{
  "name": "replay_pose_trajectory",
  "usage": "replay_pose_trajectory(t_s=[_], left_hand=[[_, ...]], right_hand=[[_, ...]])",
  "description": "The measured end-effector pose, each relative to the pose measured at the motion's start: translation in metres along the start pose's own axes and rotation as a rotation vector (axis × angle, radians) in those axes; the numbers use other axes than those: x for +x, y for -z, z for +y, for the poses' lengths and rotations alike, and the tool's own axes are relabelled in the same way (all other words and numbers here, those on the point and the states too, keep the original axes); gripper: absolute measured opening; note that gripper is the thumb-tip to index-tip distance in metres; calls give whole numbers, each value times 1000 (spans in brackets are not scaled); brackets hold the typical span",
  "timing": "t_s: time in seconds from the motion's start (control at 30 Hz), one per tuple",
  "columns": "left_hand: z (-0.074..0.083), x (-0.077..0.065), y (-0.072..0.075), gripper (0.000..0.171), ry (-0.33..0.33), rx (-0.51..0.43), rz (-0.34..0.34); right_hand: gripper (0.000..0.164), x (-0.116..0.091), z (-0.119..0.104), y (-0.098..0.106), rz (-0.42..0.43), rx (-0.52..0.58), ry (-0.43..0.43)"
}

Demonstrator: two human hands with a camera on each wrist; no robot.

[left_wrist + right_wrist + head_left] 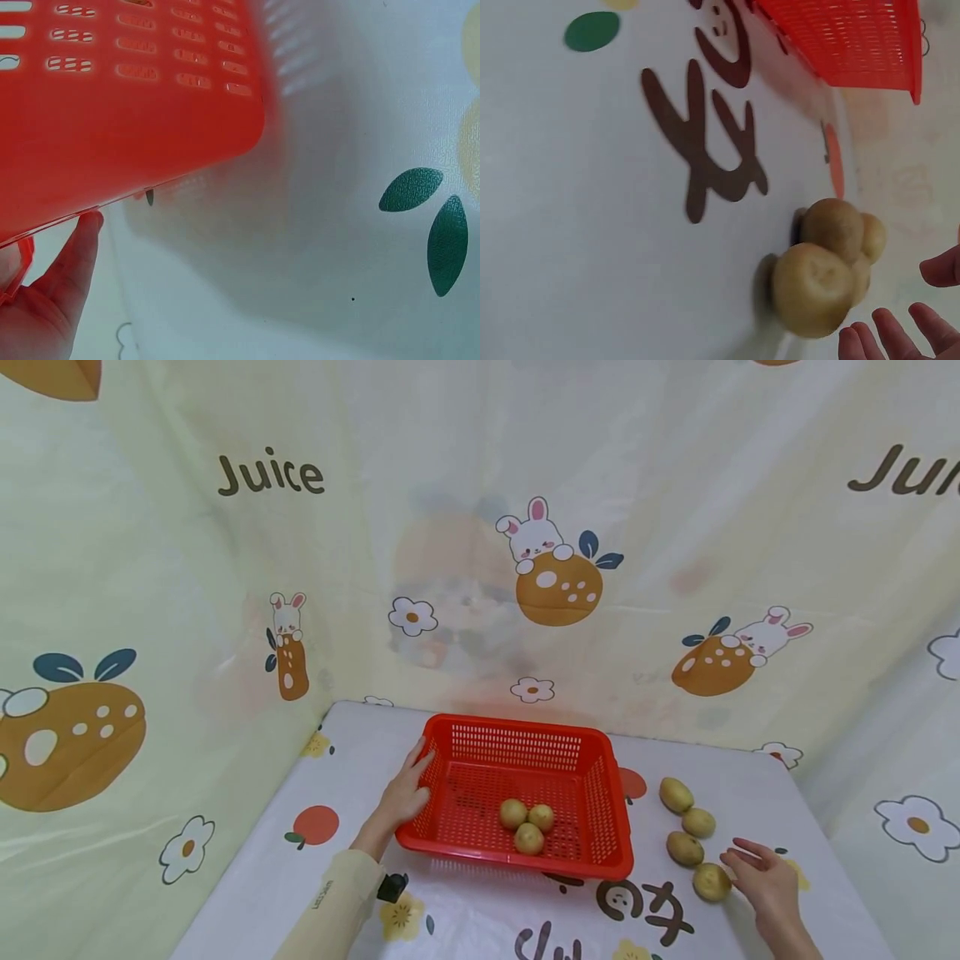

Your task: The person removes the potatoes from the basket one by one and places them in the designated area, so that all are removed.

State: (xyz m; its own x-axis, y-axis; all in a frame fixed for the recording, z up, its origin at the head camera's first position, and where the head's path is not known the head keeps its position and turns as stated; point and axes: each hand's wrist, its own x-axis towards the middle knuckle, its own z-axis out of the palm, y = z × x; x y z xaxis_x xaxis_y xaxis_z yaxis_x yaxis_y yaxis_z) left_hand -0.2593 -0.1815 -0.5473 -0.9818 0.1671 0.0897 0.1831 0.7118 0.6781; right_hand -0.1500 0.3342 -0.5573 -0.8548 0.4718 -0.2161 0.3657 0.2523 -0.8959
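Three potatoes (528, 838) sit together inside a red plastic basket (517, 858). My left hand (401, 795) grips the basket's left rim, thumb toward the inside; in the left wrist view a finger (81, 240) touches the rim from below. Several more potatoes (686, 848) lie in an uneven row on the table, right of the basket. Beside the nearest potato (711, 882) is my right hand (770, 887), its fingers loosely extended and holding nothing. The right wrist view shows these fingers apart from the potatoes (814, 291).
A white printed cloth (465, 918) with fruit, flowers and dark lettering covers the table. Pale printed curtains (465, 677) rise behind the table and along both sides. A dark wrist strap (392, 887) is on my left wrist.
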Motion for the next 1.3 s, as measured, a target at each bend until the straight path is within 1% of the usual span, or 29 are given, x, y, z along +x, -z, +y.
replay_pose_trajectory(t_s=[0.1,0.17,0.3,0.4,0.53,0.67,0.8,0.93,1.0,1.17,1.3], left_hand=[[-1,0,-1,72,8,2,-3],[-1,0,-1,72,11,5,-1],[0,0,0,71,9,3,-1],[2,0,1,71,6,-3,0],[2,-1,1,71,6,1,3],[0,0,1,71,6,5,1],[-1,1,-1,72,14,-8,-2],[-1,1,-3,72,20,-13,-5],[-1,0,-2,72,18,-13,-7],[0,0,0,73,20,-7,-9],[-1,0,0,74,16,5,-9]], right_hand=[[55,-1,-13,-3,1,10,-1],[56,-1,-23,-6,-28,35,-5],[59,-4,-40,-16,-129,105,-17],[63,-7,-52,-23,-208,137,-27],[68,-12,-67,-36,-279,145,-23],[72,-17,-81,-50,-323,135,24],[68,-21,-92,-63,-359,89,102],[66,-23,-101,-72,-369,73,126],[65,-24,-107,-78,-376,86,123],[58,-30,-119,-95,-411,124,150],[53,-36,-121,-113,-438,155,177]])
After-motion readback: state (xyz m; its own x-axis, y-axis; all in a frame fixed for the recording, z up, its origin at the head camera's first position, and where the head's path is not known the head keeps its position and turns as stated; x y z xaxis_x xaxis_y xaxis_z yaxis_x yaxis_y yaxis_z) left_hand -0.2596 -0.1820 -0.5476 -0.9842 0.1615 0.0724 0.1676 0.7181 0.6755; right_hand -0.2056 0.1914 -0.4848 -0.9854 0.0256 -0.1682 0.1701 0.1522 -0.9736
